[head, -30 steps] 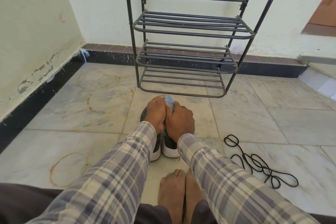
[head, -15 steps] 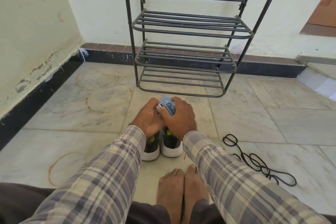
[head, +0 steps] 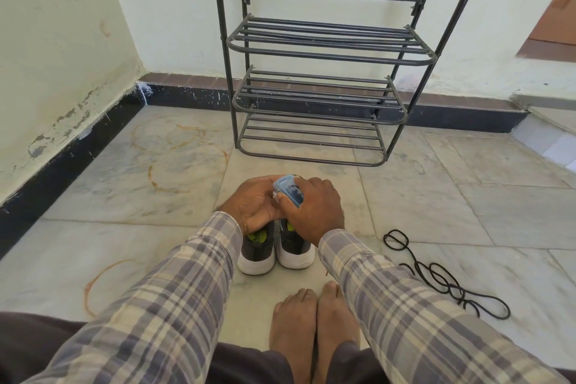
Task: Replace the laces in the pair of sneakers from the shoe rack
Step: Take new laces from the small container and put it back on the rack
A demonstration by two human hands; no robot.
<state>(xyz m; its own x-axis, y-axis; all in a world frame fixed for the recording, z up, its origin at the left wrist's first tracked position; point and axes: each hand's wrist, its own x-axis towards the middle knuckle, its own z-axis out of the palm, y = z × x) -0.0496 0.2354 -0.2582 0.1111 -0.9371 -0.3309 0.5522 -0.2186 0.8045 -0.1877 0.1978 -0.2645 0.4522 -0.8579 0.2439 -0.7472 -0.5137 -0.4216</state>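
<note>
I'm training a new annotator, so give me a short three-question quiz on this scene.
1. True or false: the sneakers stand on the floor in front of the shoe rack.
2. The loose black laces lie: A) on the rack, B) on the floor beside the right arm, C) inside a sneaker.
3. What do the left hand and right hand hold together?

Key: 1 true; 2 B; 3 a small blue packet.
</note>
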